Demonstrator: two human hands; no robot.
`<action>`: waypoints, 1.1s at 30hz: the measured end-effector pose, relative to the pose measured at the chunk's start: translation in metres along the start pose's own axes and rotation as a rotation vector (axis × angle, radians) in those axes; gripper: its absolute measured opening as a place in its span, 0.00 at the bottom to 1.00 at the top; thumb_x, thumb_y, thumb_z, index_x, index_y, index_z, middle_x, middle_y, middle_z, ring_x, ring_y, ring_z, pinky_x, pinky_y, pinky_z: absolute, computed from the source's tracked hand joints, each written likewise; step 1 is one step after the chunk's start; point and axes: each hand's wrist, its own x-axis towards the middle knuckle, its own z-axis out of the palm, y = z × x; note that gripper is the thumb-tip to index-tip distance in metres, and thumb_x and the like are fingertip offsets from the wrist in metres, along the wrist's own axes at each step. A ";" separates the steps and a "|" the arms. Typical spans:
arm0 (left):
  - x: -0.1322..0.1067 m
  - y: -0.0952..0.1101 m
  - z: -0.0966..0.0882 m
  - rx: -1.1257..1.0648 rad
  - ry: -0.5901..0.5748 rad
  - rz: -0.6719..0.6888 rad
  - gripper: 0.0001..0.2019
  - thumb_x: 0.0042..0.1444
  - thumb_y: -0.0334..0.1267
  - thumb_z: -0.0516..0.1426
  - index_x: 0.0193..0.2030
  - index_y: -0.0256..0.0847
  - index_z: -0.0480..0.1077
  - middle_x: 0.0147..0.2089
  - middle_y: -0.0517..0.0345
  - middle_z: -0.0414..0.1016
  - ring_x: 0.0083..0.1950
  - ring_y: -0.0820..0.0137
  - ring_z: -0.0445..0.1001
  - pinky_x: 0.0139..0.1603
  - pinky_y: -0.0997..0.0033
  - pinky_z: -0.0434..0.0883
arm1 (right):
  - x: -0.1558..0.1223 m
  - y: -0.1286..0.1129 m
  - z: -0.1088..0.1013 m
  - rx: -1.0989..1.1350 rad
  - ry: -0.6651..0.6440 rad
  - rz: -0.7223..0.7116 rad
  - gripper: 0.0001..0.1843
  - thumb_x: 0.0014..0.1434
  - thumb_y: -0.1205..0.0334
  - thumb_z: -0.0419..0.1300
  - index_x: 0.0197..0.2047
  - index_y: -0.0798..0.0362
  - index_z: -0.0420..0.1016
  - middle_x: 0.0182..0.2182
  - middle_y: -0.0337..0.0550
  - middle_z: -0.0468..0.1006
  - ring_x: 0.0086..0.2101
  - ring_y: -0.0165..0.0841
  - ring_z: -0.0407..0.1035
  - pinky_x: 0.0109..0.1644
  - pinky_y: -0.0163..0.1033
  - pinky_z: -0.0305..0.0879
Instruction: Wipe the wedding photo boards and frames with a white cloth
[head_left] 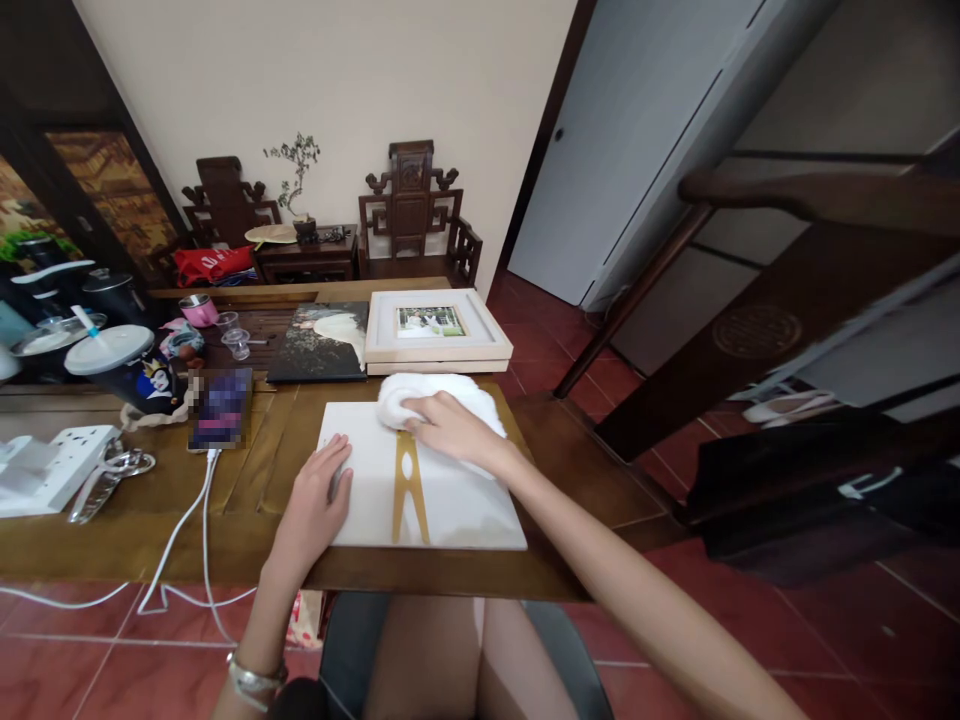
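Note:
A white square box [450, 505] with a gold figure down its middle lies flat on the wooden table [570, 470] in front of me. My left hand [315, 500] rests on the box's left part, fingers stretched out flat. My right hand [450, 425] presses a white cloth [469, 398] against the box's far edge, fingers curled over it.
Behind the box lie a framed photo [435, 325] on a white box and a dark picture album [322, 340]. A phone [220, 408] with a white cable, a power strip [56, 462], cups and a lidded drink [124, 365] crowd the left. Carved chairs stand by the wall.

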 end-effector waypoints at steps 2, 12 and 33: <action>0.000 0.000 -0.001 -0.005 0.006 0.006 0.18 0.63 0.38 0.50 0.55 0.37 0.72 0.61 0.42 0.71 0.64 0.58 0.68 0.66 0.48 0.63 | 0.019 -0.021 0.006 0.015 -0.017 -0.038 0.14 0.61 0.68 0.49 0.40 0.53 0.76 0.35 0.46 0.79 0.38 0.38 0.70 0.43 0.36 0.57; 0.000 0.006 -0.002 -0.050 0.022 -0.036 0.19 0.65 0.39 0.48 0.55 0.35 0.72 0.61 0.41 0.71 0.64 0.58 0.68 0.67 0.50 0.62 | 0.027 -0.033 0.015 -0.019 -0.029 -0.016 0.15 0.61 0.69 0.48 0.43 0.55 0.75 0.37 0.49 0.80 0.40 0.41 0.71 0.46 0.41 0.58; -0.002 0.003 -0.005 -0.650 0.219 -0.236 0.29 0.67 0.54 0.41 0.68 0.38 0.57 0.68 0.44 0.62 0.69 0.59 0.60 0.70 0.56 0.57 | -0.076 -0.065 0.033 0.046 -0.146 -0.311 0.11 0.57 0.67 0.53 0.40 0.52 0.75 0.43 0.50 0.80 0.58 0.44 0.64 0.65 0.60 0.46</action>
